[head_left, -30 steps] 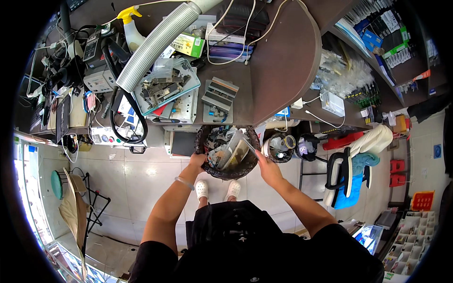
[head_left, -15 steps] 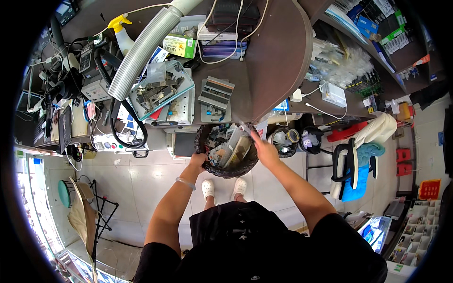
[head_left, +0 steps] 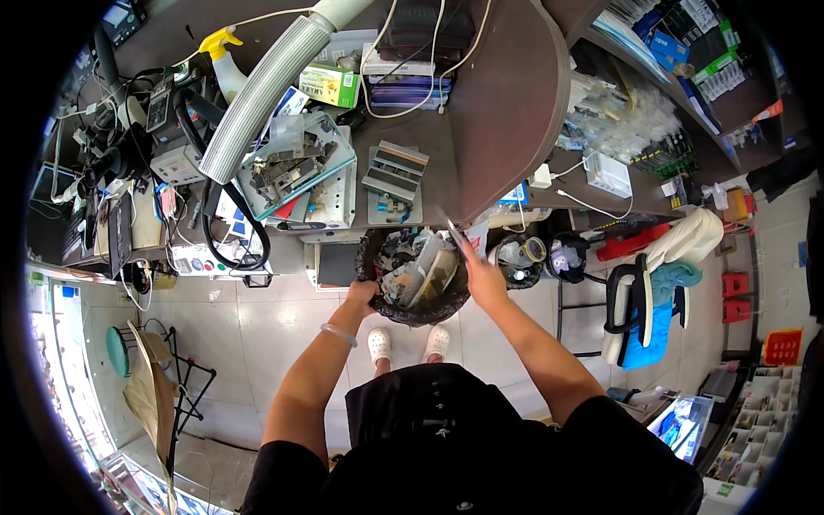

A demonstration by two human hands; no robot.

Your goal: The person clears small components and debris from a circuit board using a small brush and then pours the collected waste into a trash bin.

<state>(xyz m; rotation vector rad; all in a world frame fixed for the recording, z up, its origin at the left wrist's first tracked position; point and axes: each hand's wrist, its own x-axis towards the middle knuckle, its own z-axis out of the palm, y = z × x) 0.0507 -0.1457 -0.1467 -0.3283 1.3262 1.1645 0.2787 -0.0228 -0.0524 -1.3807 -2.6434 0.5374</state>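
A trash bin [head_left: 410,316] lined with a black bag stands at the desk's front edge, heaped with scraps, paper and long pale strips of waste. My left hand [head_left: 363,296] is closed on the bin's left rim. Over the bin's right side, my right hand [head_left: 486,281] grips a thin, light-coloured stick-like tool [head_left: 457,232] that points up toward the desk edge. Motion smears its tip, so its exact kind does not show.
On the desk sit a metal fixture [head_left: 396,172], a tray of metal parts [head_left: 296,167] and a ribbed grey duct [head_left: 262,103]. Beside the bin stands a smaller bin [head_left: 520,273]. A chair [head_left: 648,313] holds a blue cloth; a folding frame [head_left: 184,378] stands left.
The tool in my right hand has shifted slightly, and that hand sits a little lower. My left hand stays on the bin's rim.
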